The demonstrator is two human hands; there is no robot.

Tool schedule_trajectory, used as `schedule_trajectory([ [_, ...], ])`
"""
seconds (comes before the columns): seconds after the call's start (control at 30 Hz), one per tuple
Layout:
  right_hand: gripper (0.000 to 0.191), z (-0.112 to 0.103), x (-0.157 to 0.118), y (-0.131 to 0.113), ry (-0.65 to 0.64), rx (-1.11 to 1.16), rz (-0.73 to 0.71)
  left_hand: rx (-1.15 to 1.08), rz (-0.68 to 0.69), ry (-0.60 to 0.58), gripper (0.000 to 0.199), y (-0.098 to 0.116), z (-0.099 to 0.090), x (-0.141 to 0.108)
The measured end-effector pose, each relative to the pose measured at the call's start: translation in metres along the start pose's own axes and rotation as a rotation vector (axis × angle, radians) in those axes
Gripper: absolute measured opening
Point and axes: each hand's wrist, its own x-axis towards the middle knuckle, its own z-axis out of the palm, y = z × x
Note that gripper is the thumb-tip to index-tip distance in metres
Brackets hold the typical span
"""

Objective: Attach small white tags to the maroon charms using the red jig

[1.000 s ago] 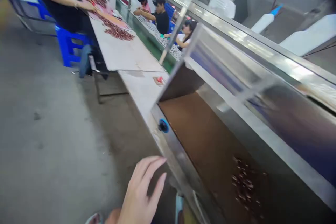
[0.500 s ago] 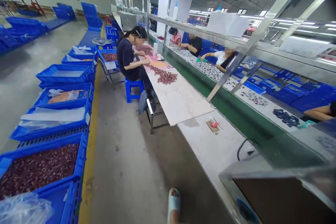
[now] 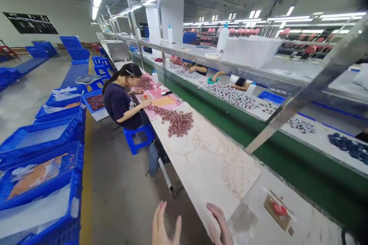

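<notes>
Tabletop (image 3: 198, 172), lower right: red item (image 3: 279, 209) on board (image 3: 269, 206), perhaps its underlay; bottom: left hand (image 3: 162, 233), right hand (image 3: 223, 229), empty, fingers (image 3: 178, 225) spread.

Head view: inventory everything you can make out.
Table: one, white, centre to lower right
Reddish pieces: uncounted, on table
Red item: one, on brown card, lower right
Seated worker: one, dark top, left of table
Nearest stool: one, blue, under that worker
Trays: several, blue, left
Long strip: one, green, beyond table
Whitish pieces: uncounted, across strip
Dark blue pieces: uncounted, far right
Nearest shelf: one, silver, upper right
Bottles: several, white, on shelf and tables
Left hand: one, bare, lower centre
Right hand: one, bare, near table edge
</notes>
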Motion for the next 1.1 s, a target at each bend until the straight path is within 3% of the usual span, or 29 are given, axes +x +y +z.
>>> schedule_trajectory([
  [0.13, 0.044, 0.045, 0.164, 0.015, 0.015, -0.153, -0.101, -0.035, 0.075, 0.036, 0.069, 0.006, 0.075, 0.177],
  [0.23, 0.048, 0.087, 0.284, 0.034, 0.04, -0.234, -0.128, 0.001, 0.063, 0.04, 0.072, 0.006, 0.138, 0.286],
  [0.33, 0.049, 0.131, 0.382, 0.057, 0.057, -0.32, -0.121, 0.059, 0.041, -0.017, 0.072, 0.002, 0.193, 0.356],
  [0.47, 0.051, 0.178, 0.464, 0.081, 0.069, -0.416, -0.101, 0.117, 0.078, -0.122, 0.067, -0.002, 0.237, 0.399],
  [0.63, 0.049, 0.207, 0.493, 0.086, 0.046, -0.471, -0.09, 0.131, 0.112, -0.168, 0.063, 0.004, 0.254, 0.414],
  [0.8, 0.041, 0.222, 0.485, 0.078, 0.087, -0.47, -0.082, 0.082, 0.141, -0.174, 0.049, 0.011, 0.262, 0.419],
  [1.1, 0.03, 0.238, 0.474, 0.069, 0.186, -0.278, -0.018, -0.187, 0.101, -0.073, 0.035, 0.016, 0.278, 0.418],
])
